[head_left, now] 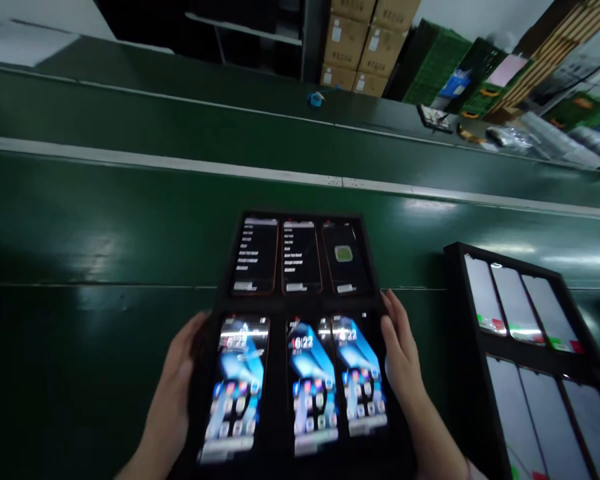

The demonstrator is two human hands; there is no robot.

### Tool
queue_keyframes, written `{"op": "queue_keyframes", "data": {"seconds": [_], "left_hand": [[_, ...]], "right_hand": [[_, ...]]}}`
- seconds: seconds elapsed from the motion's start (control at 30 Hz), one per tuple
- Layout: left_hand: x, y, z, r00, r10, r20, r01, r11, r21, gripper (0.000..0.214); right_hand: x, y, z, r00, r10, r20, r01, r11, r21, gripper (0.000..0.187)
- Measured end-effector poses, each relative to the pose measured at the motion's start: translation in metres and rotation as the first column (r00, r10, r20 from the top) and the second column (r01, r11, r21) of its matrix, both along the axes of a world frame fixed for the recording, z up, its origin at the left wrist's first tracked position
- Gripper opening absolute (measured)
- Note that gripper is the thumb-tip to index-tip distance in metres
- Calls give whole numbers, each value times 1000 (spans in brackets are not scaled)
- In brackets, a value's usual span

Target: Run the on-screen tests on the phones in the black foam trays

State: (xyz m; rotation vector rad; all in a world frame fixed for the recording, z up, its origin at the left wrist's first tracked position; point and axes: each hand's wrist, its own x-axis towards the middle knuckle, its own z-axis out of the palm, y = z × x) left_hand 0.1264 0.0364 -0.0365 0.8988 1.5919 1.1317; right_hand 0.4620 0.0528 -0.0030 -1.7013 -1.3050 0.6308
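Note:
Between my two hands is a black tray (275,307) holding several smartphones in two rows. My left hand (173,393) grips its left side and my right hand (403,353) its right side, fingers partly hidden by the edge. In the far row, two phones (301,257) show dark screens with white text lists, and a third phone (344,255) shows a green icon. The near row has lit home screens reading 6:22, on a left phone (236,387), a middle phone (313,387) and a right phone (360,373).
A second black tray (453,253) with several white-screened phones lies at the right. Green bench surface (105,213) spreads around, crossed by a pale metal strip (180,168). Cardboard boxes (347,43), green crates (430,60) and a small blue item (316,99) are at the back.

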Motion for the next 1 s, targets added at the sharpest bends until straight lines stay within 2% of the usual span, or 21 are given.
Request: {"op": "queue_keyframes", "data": {"seconds": [0.03,0.1,0.17,0.23,0.27,0.33,0.4,0.47,0.53,0.6,0.73,0.87,1.0], "left_hand": [[5,14,8,996,26,83,-25,1000,-13,73],[12,33,23,991,58,117,-63,997,35,77],[10,39,29,993,3,118,-10,998,67,75],[1,30,27,982,-140,124,129,987,93,73],[-6,22,24,969,-215,123,204,974,100,75],[-21,2,16,943,-323,81,316,944,96,85],[-34,-17,9,922,-386,-37,387,919,67,93],[-41,-31,6,871,-444,-210,461,886,37,98],[-42,-39,5,790,-484,-376,528,849,15,101],[-40,-40,6,723,-493,-485,565,825,4,105],[-35,-37,7,659,-487,-573,601,799,12,103],[-28,-30,10,642,-468,-607,585,811,-6,104],[-19,-21,16,670,-442,-597,537,843,-21,108]], "right_hand": [[1,13,1,1000,10,15,-10,1000,22,59],[1,26,6,999,24,44,-26,998,57,60],[-2,22,13,990,66,121,-80,991,112,51],[-10,1,22,934,199,297,-261,948,185,34],[-15,-12,26,868,290,402,-394,897,203,28],[-26,-39,34,734,432,525,-593,784,183,28],[-35,-59,40,634,511,581,-680,725,105,28],[-41,-69,43,554,553,623,-709,705,5,26],[-43,-70,44,506,561,655,-705,706,-60,24],[-45,-68,42,508,510,694,-672,739,-52,24],[-48,-65,35,577,366,731,-558,829,25,26],[-47,-67,33,647,340,682,-540,836,96,30],[-45,-66,36,708,298,640,-491,859,143,35]]}}
